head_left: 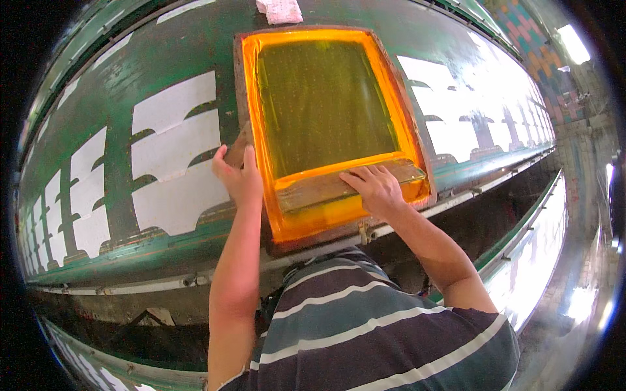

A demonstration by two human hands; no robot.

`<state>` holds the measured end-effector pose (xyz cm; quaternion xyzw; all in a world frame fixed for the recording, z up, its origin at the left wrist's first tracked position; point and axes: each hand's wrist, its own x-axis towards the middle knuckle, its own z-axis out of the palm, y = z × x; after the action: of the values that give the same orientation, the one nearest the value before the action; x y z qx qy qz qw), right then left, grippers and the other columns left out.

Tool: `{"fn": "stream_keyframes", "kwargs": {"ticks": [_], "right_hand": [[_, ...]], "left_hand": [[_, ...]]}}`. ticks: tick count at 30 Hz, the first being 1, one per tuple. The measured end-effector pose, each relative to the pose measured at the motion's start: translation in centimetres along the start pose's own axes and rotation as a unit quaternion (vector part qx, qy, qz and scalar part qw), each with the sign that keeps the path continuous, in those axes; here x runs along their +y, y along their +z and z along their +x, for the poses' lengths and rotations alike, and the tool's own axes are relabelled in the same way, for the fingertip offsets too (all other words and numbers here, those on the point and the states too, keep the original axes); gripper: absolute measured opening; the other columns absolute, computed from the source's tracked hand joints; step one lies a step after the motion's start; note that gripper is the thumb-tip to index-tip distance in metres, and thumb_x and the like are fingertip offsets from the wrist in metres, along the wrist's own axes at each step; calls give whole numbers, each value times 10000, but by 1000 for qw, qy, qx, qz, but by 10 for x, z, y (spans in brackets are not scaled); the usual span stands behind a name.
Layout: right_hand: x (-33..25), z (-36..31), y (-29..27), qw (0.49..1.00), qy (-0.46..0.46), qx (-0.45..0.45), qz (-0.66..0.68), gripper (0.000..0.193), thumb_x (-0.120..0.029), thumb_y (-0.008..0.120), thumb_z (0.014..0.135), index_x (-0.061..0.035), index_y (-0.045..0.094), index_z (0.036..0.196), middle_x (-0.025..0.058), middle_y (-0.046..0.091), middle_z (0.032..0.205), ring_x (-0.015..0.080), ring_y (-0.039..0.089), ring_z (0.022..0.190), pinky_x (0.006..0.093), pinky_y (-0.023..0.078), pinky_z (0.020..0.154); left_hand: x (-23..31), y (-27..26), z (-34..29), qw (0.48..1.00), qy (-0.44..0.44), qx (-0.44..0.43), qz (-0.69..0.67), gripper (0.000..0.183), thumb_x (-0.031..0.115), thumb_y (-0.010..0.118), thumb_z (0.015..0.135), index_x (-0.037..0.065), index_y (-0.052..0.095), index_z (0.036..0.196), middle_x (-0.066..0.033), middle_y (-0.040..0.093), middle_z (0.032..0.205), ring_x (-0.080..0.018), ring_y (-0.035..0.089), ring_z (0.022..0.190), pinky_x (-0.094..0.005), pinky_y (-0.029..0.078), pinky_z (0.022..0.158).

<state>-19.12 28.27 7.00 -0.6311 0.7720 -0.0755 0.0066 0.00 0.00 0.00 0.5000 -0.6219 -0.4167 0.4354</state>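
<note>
Squeegee, a long, flat brown bar, lies across the near end of the orange-bordered, rectangular olive screen. The right hand lies over it; whether that grip clamps, I cannot tell. The left hand, beside the screen's left edge, has thumb and fingers apart. The step looks like working the bar; moving it would call for even pressure. Beneath the screen: the green counter.
</note>
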Motion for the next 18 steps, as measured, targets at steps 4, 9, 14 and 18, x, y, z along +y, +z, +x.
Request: {"fn": "stream_keyframes", "kwargs": {"ticks": [4, 9, 14, 18], "right_hand": [[34, 80, -6, 1000, 12, -12, -17, 590, -31, 782, 853, -196, 756, 1419, 82, 731, 1352, 325, 703, 1254, 485, 540, 1106], [92, 204, -7, 997, 24, -39, -54, 526, -93, 728, 956, -237, 719, 1462, 112, 731, 1271, 346, 727, 1211, 478, 563, 1104], [157, 317, -4, 995, 30, -57, -70, 501, -136, 697, 994, -253, 710, 1481, 136, 732, 1329, 359, 729, 1268, 491, 584, 1087], [195, 388, 12, 995, 30, -22, -94, 481, -149, 661, 1013, -252, 714, 1480, 141, 755, 1339, 375, 742, 1276, 514, 596, 1089]], "left_hand": [[6, -3, -8, 999, -2, 15, 35, 716, 318, 838, 995, -50, 519, 1520, -252, 526, 1530, -421, 489, 1460, -517, 366, 1272], [9, -1, -4, 998, 1, 25, 55, 702, 288, 821, 1019, -49, 503, 1546, -245, 525, 1529, -406, 497, 1458, -510, 366, 1279], [16, 1, -8, 993, -18, 36, 113, 685, 227, 822, 1020, -54, 485, 1546, -241, 505, 1517, -404, 502, 1439, -501, 386, 1263], [15, 2, -11, 991, -23, 49, 119, 683, 191, 828, 1010, -44, 477, 1547, -218, 503, 1497, -376, 509, 1421, -491, 396, 1250]]}}
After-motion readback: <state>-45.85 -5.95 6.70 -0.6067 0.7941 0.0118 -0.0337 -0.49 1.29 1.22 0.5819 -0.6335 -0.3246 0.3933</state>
